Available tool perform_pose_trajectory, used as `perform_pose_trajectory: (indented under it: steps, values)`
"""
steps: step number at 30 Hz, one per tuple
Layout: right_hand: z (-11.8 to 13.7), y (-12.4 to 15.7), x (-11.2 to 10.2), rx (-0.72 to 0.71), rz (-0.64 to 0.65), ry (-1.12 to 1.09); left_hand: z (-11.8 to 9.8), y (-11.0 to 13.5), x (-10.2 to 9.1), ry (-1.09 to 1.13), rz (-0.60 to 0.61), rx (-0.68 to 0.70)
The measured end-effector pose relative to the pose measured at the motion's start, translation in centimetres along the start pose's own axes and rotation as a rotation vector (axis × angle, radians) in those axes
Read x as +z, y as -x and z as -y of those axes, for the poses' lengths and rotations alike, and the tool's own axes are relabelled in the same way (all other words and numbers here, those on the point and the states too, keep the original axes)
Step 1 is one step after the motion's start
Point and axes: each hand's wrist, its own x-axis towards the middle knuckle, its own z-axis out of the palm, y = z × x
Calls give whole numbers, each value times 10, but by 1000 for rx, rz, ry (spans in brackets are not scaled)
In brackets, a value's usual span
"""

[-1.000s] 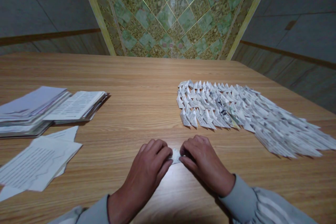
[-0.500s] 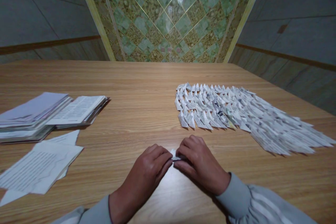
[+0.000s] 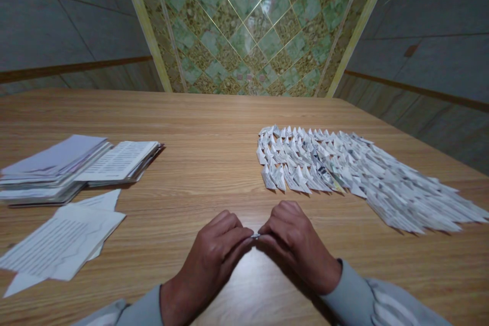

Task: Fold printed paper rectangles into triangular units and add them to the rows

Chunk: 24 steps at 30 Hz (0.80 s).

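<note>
Paper piece (image 3: 255, 236) in shared grip between left hand (image 3: 215, 250) and right hand (image 3: 295, 245)

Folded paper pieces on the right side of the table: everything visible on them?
The folded paper pieces are small pointed wedges of white printed paper, dozens laid overlapping in rows. The patch lies flat on the wooden table, right of centre, reaching toward its right edge. Nothing but the table touches it; left hand and right hand pinch a separate paper scrap nearer.

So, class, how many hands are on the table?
2. The left hand and the right hand, side by side at the near middle of the table, both pinch one small folded paper.
</note>
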Motion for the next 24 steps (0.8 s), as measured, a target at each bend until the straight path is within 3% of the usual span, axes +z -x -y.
perform_pose_trajectory:
  steps: [10,15,19,24]
  values:
    - [3,0,0,-46,54,1,-3,-1,0,16,17,10]
    - [-2,-1,-1,22,-23,-171,-3,-1,-3,166,18,-100]
    - [-8,-2,-7,103,7,-316,-1,-3,-6,293,34,-212]
    - [-10,-4,-13,117,-11,-311,1,-2,-10,326,17,-245]
